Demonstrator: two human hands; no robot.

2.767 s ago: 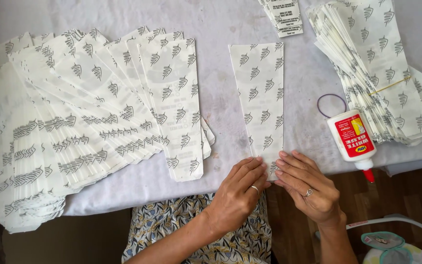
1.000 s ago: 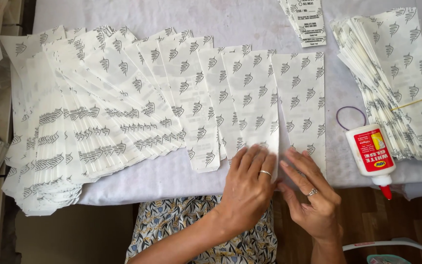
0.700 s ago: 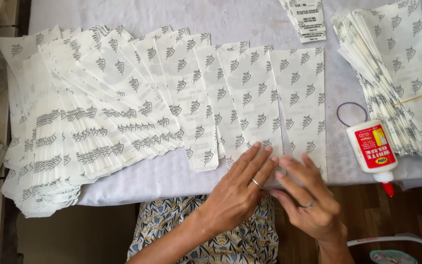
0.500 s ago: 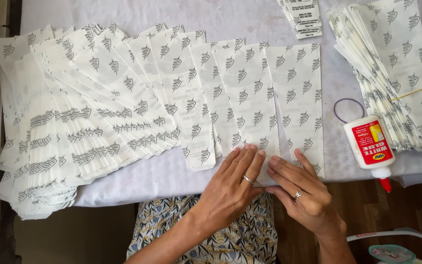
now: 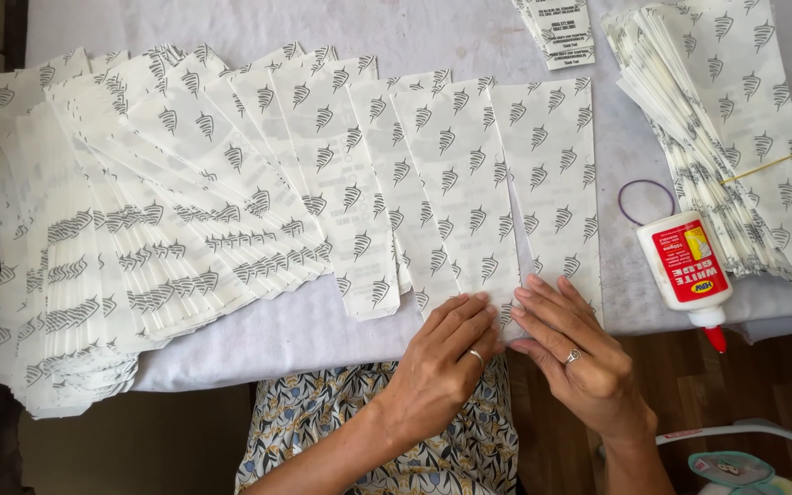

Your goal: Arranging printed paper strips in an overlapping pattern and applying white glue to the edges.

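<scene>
Bag: a flat white paper bag printed with grey leaf marks lies on the table, right end of the fanned row, its near end at the table's near edge under both hands.
Left hand: the left hand lies flat, fingers together and stretched out, tips pressing the near end of the bag; nothing pinched; a ring on one finger.
Right hand: the right hand lies just right of the left one, fingers slightly spread, pressing down on the same near end; also ringed; it grips nothing.
Row: the row of like bags overlaps in a fan from the bag away to the left, getting denser toward the far left edge.
Glue: a white glue bottle with a red label and red tip lies on its side right of the hands, tip pointing near, past the table edge.
Band: a purple rubber band lies flat just beyond the bottle.
Stack: a stack of bags sits far right, a yellow band round it.
Table: table under a pale cloth.
</scene>
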